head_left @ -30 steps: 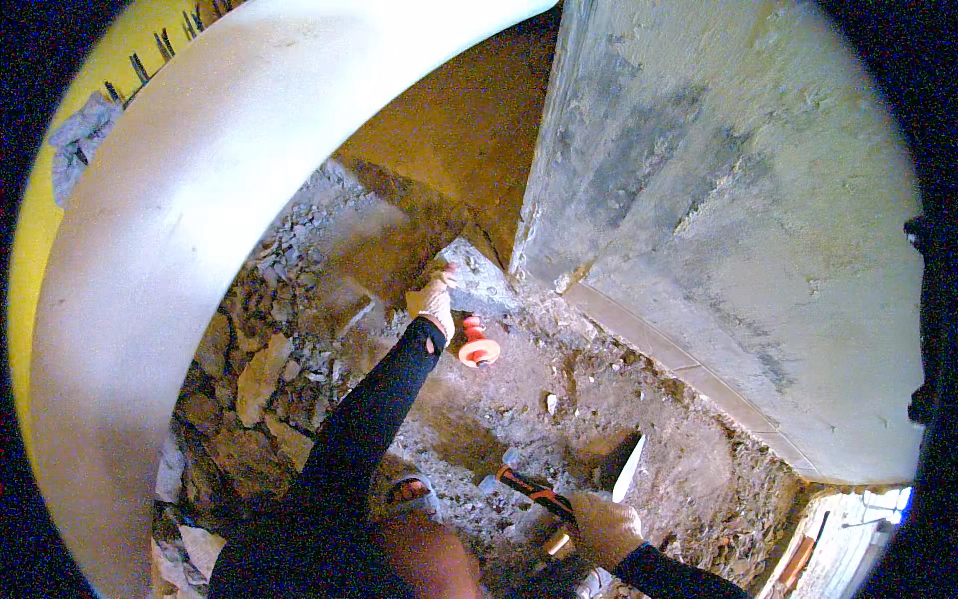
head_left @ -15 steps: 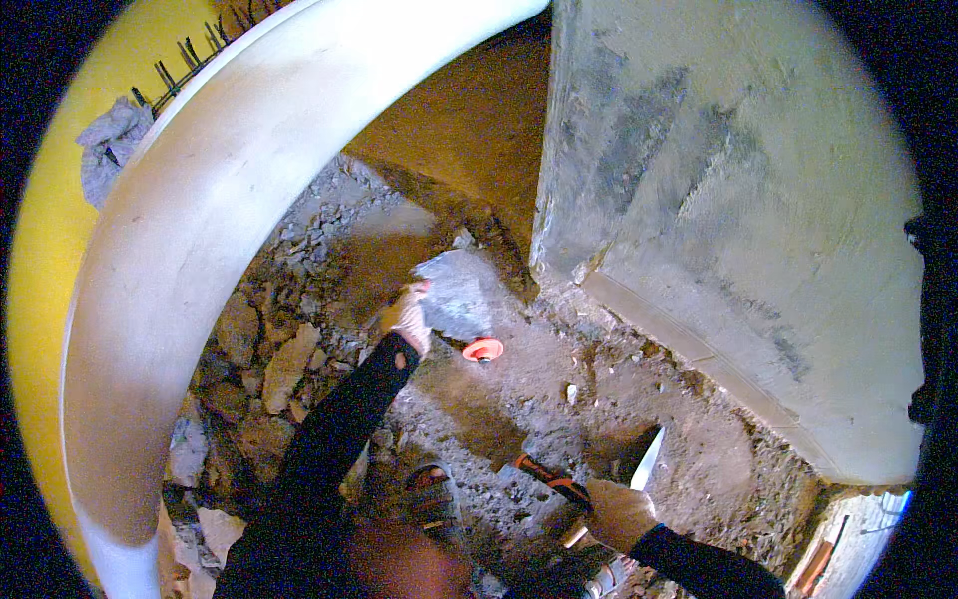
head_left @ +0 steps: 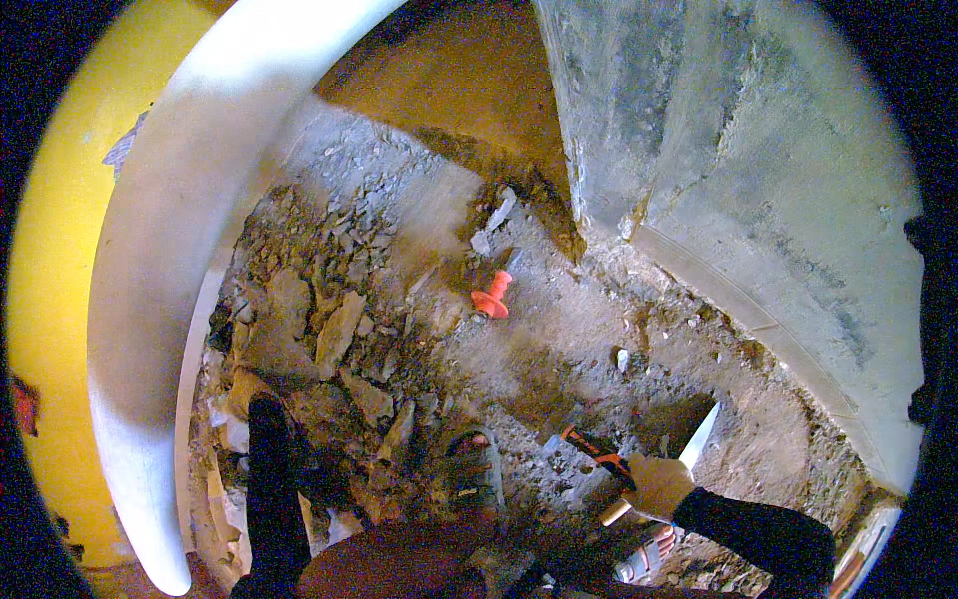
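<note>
My right hand [head_left: 661, 487] is wrapped round a hammer near its head. The black-and-orange handle [head_left: 596, 451] points up and left, and a shiny metal face [head_left: 616, 514] shows below the fingers. My left hand [head_left: 249, 391] is at the left edge of the rubble, beside the white curved form. Its fingers are blurred against the stones, so whether it holds anything is unclear. In the middle of the ground, apart from both hands, a chisel's orange hand guard and grip [head_left: 492, 298] lean in the dirt. Its metal part is mostly hidden.
Broken stone rubble [head_left: 344, 329] covers the left side. A large white curved form [head_left: 150, 299] arches before a yellow wall [head_left: 60, 220]. A grey plastered wall [head_left: 758, 200] stands right. My sandalled feet [head_left: 477, 477] are below. A bright pointed strip [head_left: 701, 436] lies beyond the right hand.
My left hand has swung from the centre to the far left; the grey slab it held is gone from beside the chisel. The right hand keeps its hold on the hammer. The view has shifted.
</note>
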`<control>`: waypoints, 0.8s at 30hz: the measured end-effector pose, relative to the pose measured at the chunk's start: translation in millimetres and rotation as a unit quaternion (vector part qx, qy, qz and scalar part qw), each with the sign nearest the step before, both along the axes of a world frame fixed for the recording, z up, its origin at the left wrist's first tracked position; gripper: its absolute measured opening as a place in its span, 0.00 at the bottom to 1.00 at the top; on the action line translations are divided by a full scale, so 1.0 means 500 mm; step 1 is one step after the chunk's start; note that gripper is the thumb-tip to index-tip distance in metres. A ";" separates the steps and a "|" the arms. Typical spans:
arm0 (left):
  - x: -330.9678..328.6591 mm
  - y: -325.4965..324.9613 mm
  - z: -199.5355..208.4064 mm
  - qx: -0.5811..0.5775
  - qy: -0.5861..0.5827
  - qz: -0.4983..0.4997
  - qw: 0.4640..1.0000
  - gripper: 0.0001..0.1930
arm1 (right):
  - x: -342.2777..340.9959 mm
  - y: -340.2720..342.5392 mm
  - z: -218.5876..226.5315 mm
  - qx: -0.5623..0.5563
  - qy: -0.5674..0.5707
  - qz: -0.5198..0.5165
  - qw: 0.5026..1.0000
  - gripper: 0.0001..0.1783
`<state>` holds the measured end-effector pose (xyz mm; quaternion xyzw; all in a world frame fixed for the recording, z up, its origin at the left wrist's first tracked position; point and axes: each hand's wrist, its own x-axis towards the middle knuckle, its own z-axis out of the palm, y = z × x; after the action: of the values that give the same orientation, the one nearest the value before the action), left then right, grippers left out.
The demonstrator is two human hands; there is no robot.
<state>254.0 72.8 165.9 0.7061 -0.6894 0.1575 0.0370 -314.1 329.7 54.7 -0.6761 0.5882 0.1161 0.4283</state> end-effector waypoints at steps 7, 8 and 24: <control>-0.242 -0.055 -0.099 0.029 0.161 -0.080 0.983 0.37 | 0.003 0.001 0.017 0.001 0.019 -0.021 1.000 0.20; -0.299 -0.076 -0.129 0.052 0.182 -0.100 0.977 0.37 | 0.005 0.000 0.022 0.002 0.023 -0.024 0.999 0.21; -0.608 -0.212 -0.320 0.355 0.241 -0.074 0.900 0.22 | 0.047 0.023 0.056 0.000 0.023 -0.100 0.995 0.18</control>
<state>-50.1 -33.2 6.1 0.6359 -0.7197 -0.2758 -0.0396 -290.5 341.4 82.8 -0.6105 0.6630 0.0884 0.4243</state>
